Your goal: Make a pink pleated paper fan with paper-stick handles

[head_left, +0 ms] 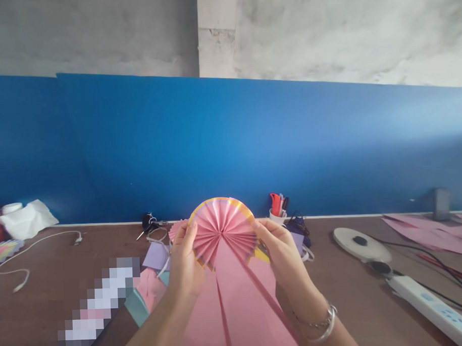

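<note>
A pleated pink paper fan [222, 213] with a yellow and purple rim is spread nearly into a full round, raised above the table. My left hand [186, 250] grips its left edge, thumb on the front. On the opposite edge, my right hand [281, 247] pinches the rim between thumb and fingers. The fan's lower part is open in a wedge, through which pink paper sheets [243, 304] show below. Behind my left fingers, another pleated pink piece [177, 229] peeks out.
Purple paper [156, 255], keys [151, 223] and a pen cup [278, 215] lie around the fan. On the right are a white round device [356, 243], a power strip [436, 304] and pink sheets [426, 232]. A white cable [40, 237] curls at left; a blue partition [230, 142] stands behind.
</note>
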Available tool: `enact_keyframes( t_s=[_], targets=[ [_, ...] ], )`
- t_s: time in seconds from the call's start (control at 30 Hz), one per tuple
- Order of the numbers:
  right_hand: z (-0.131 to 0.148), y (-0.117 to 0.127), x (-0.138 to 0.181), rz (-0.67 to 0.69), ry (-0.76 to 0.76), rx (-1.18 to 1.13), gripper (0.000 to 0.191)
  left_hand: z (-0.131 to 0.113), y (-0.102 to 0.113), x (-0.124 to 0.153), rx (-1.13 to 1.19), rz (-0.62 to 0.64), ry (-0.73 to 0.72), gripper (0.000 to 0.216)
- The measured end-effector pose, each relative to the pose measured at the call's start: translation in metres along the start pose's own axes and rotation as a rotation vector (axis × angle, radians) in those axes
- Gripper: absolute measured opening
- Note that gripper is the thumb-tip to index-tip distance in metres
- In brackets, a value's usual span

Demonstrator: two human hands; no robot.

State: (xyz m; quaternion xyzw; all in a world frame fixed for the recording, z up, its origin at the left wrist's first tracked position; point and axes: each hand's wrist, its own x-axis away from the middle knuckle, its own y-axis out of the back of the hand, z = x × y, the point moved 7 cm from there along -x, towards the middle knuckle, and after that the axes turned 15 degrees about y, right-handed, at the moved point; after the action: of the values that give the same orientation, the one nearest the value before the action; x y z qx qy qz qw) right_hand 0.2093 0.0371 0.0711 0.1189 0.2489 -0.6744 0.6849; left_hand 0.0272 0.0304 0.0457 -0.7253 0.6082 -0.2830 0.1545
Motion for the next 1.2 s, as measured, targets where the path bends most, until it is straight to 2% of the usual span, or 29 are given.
enact_keyframes(
  t_s=[0.17,0.47,0.67,0.9,0.97,1.07,1.13,1.2],
  targets=[
    [-0.004,-0.009,0.0,0.036,0.017,-0.061,0.025,-0.005,0.003,0.002,0.07,-0.029,-0.064,0.037],
    [-0.014,-0.044,0.015,0.081,-0.019,-0.186,0.029,-0.003,0.012,-0.002,0.188,-0.066,-0.146,0.035],
    [-0.023,-0.048,0.022,0.112,-0.078,-0.046,0.026,-0.001,0.017,-0.005,0.228,-0.103,-0.153,0.032],
    [-0.032,-0.062,0.03,0.133,-0.069,-0.112,0.024,0.009,0.005,0.001,0.293,-0.038,-0.117,0.024],
    [-0.028,-0.057,0.025,0.091,-0.02,-0.085,0.024,0.012,0.001,0.001,0.321,0.006,-0.095,0.021],
    [-0.017,-0.034,0.011,0.03,0.048,0.007,0.024,0.013,-0.004,-0.005,0.28,0.084,-0.063,0.018],
    [-0.015,-0.017,0.001,0.084,0.007,0.105,0.023,0.01,0.002,-0.012,0.186,0.028,-0.068,0.022],
    [-0.017,-0.004,-0.005,0.215,-0.049,0.193,0.025,-0.001,0.014,-0.015,0.042,-0.115,-0.144,0.031]
  ],
)
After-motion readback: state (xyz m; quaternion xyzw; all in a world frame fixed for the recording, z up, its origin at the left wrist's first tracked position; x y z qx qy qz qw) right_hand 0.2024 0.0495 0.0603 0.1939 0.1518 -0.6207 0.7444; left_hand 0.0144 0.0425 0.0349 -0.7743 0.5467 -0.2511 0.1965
